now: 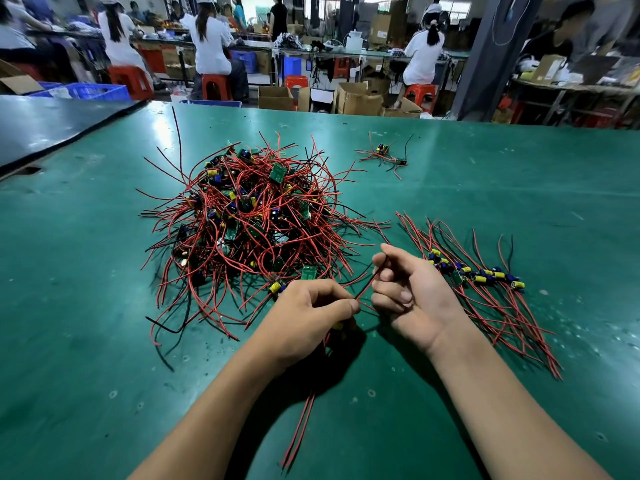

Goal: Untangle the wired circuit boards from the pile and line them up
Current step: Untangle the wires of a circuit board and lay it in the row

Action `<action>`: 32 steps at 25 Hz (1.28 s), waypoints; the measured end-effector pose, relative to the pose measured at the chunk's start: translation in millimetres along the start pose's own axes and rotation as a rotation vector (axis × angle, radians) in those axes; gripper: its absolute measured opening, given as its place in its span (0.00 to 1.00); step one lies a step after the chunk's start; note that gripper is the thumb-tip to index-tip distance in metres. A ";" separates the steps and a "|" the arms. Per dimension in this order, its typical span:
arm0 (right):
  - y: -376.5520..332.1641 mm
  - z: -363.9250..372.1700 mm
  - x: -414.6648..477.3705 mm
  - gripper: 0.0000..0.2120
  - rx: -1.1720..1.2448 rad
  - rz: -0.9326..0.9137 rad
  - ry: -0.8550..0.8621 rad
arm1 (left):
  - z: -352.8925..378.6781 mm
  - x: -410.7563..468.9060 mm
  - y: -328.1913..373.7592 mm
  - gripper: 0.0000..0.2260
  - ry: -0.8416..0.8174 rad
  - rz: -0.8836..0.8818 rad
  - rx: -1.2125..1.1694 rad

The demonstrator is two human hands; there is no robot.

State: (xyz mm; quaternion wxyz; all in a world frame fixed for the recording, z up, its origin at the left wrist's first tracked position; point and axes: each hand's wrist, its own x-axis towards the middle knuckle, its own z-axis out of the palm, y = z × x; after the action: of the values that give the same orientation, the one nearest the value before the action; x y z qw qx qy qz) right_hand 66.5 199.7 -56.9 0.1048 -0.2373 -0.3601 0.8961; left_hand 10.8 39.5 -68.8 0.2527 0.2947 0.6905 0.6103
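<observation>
The red wire (365,286) stretched between my hands, just in front of the tangled pile (254,216). My left hand (308,315) pinched its near end, my right hand (408,289) pinched it higher. Light, springy, snag-prone, I judged; safer gripped near its soldered end than tugged. The sorted row (478,276) lay to the right.

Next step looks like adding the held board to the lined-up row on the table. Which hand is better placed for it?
Right, probably. The right hand pinches the red wire and lies beside the row; the left hand, gripping the wire's other end, sits nearer the pile.
</observation>
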 end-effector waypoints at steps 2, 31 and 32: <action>1.5 -0.8 -1.8 0.15 -0.090 -0.035 -0.042 | -0.3 0.0 -1.1 0.05 0.026 -0.005 0.004; -1.0 -0.8 3.6 0.14 0.121 -0.016 0.076 | -3.3 -4.0 2.9 0.09 -0.099 -0.030 -0.036; -0.7 -1.4 3.3 0.15 0.072 -0.040 0.058 | -3.0 -3.4 2.1 0.10 -0.076 -0.040 -0.043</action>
State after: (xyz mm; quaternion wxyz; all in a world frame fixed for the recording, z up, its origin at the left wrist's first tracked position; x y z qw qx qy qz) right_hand 64.4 202.2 -58.4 0.1415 -0.2520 -0.3291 0.8990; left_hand 11.3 35.2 -66.3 0.2970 0.2984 0.6730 0.6081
